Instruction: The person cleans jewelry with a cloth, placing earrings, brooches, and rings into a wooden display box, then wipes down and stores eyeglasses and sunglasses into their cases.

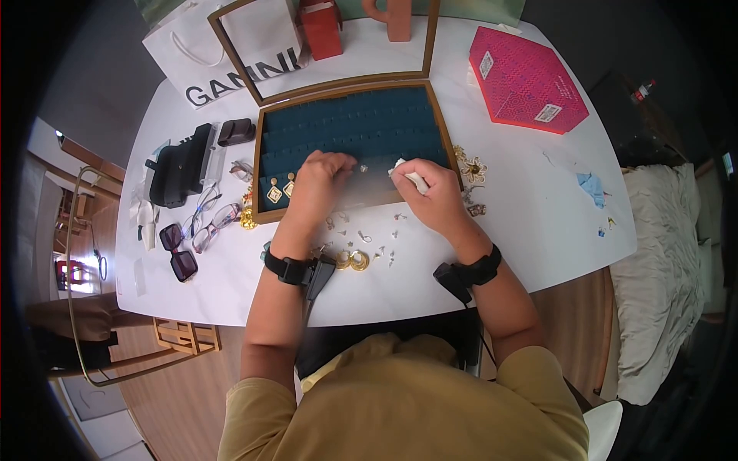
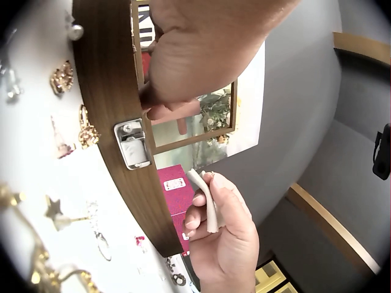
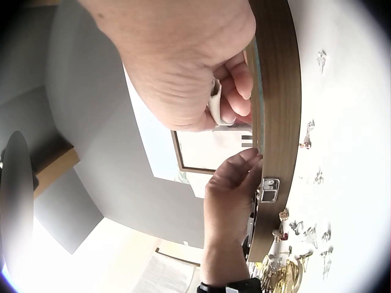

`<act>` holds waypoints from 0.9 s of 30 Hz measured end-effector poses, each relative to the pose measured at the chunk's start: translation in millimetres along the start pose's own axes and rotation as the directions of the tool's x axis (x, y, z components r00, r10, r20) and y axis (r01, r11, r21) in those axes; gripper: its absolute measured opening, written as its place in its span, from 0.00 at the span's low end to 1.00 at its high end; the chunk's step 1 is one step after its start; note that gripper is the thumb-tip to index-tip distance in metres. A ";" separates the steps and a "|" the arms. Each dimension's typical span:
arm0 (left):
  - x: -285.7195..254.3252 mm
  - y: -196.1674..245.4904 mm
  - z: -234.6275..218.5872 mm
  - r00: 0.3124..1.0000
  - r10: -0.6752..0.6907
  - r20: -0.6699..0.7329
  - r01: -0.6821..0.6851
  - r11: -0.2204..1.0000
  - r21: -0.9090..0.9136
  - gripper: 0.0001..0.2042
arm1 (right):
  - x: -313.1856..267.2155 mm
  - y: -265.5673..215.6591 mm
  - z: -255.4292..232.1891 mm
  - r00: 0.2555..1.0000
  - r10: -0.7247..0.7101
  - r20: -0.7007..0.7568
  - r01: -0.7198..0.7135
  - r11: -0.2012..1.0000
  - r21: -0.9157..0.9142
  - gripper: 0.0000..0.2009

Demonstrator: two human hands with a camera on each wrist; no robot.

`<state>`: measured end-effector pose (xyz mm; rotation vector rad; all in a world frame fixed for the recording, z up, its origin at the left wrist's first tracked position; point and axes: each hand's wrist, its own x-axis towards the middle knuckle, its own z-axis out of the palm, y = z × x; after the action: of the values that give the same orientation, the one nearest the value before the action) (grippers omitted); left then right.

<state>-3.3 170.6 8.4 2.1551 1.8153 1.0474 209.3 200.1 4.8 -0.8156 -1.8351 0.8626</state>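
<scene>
A wooden display case (image 1: 260,165) with dark teal lining lies with its glass lid raised. My left hand (image 1: 317,188) is over the lining, fingers loosely bent and reaching right, beside a small sparkling earring (image 1: 364,167); whether they touch it is unclear. My right hand (image 1: 433,194) grips a folded white cloth (image 1: 417,181) above the case's right part. In the left wrist view the cloth (image 2: 211,204) is pinched between thumb and fingers of the right hand (image 2: 227,241). Two gold-framed earrings (image 1: 274,192) sit in the case's lower left.
Small earrings (image 1: 364,237) and gold hoops (image 1: 352,260) lie before the case. At left are sunglasses (image 1: 183,265), eyeglasses (image 1: 223,217) and a black case (image 1: 181,167). Gold flower jewellery (image 1: 475,169) and a pink box (image 1: 526,81) are right; a white paper bag (image 1: 192,61) stands behind.
</scene>
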 end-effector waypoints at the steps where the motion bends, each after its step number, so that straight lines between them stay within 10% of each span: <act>1: 0.0 -1.2 0.6 1.000 -0.001 0.001 0.001 1.000 -0.005 0.11 | 0.0 -0.5 -0.1 1.000 0.000 0.004 0.000 1.000 0.001 0.04; 12: 0.7 0.4 -3.2 0.999 0.031 -0.005 -0.031 0.998 0.054 0.14 | -1.6 -3.1 -1.5 0.988 0.004 0.155 -0.012 0.999 0.049 0.03; 18: -2.9 25.9 -14.0 0.977 -0.016 0.212 0.096 0.923 -0.372 0.12 | -3.0 -4.5 -3.2 0.954 0.175 0.243 -0.213 0.967 0.139 0.03; 27: -3.3 35.9 -7.4 0.960 0.279 -0.009 -0.270 0.917 -0.294 0.06 | -0.6 -0.7 -3.4 0.916 0.311 0.253 -0.383 0.863 0.330 0.08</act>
<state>21.6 155.7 31.1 2.2632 1.2675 1.2382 212.5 200.0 6.2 -0.8518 -1.6257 1.5214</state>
